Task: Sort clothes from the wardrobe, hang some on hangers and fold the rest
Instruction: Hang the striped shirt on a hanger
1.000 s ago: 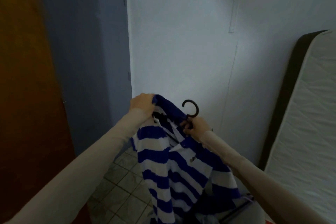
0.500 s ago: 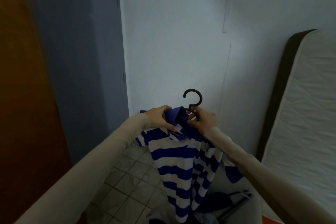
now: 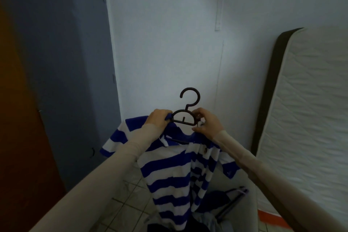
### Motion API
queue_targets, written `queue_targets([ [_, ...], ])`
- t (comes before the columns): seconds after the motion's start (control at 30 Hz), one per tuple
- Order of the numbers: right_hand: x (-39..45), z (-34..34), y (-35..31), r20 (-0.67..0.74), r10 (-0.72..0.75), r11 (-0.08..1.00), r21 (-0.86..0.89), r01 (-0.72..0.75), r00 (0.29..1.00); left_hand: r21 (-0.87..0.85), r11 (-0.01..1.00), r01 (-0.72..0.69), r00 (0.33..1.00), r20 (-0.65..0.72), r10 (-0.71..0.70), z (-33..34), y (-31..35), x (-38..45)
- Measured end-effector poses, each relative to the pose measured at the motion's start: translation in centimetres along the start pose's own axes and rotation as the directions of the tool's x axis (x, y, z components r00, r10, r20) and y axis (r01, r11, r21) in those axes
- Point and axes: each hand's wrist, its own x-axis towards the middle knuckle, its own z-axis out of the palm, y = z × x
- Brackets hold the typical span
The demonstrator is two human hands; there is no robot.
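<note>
Left hand [image 3: 157, 120] grips blue-and-white striped polo shirt [image 3: 169, 171] collar; right hand [image 3: 206, 123] pinches dark plastic hanger [image 3: 185, 117] end, both raised mid-air.

White wall [image 3: 169, 43], grey door [image 3: 62, 62], tiled floor [image 3: 130, 199], upright mattress [image 3: 308, 118].

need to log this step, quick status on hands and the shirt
Left hand grips shirt collar at hanger's end. Right hand pinches hanger at other end. Striped shirt draped on hanger, hanging down. Nothing blocking.
</note>
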Motion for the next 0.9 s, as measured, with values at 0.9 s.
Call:
queue_targets([
  [0.9,-1.1,-0.6,1.5,-0.385,0.302,0.946,0.234,-0.225,0.872,0.195,0.968,0.156,0.981,0.087,-0.176,1.3,-1.3,-1.0],
])
